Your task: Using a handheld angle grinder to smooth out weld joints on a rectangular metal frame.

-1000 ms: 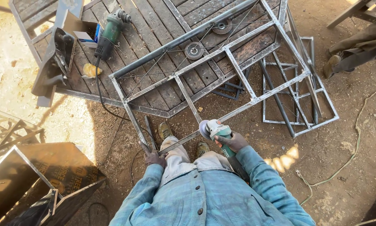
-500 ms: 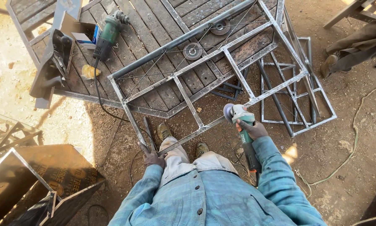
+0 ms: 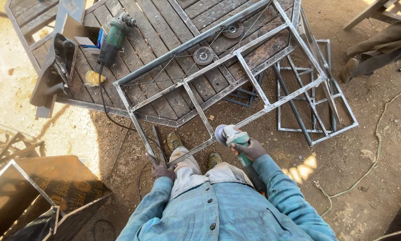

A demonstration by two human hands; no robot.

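Right hand (image 3: pixel 253 150) gripping angle grinder (image 3: pixel 233 136), left hand (image 3: pixel 161 170) steadying metal frame (image 3: pixel 200 114)

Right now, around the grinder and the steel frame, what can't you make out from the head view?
- Angle grinder disc: whether it touches the steel frame is too small to tell.
- Right hand: fingers wrap the grinder body, so the switch is hidden.
- Left hand: grips the frame's near corner, covering the joint.
- Grinder's cord: hidden behind the blue sleeve.
- Seated person: cut off by the top right edge.
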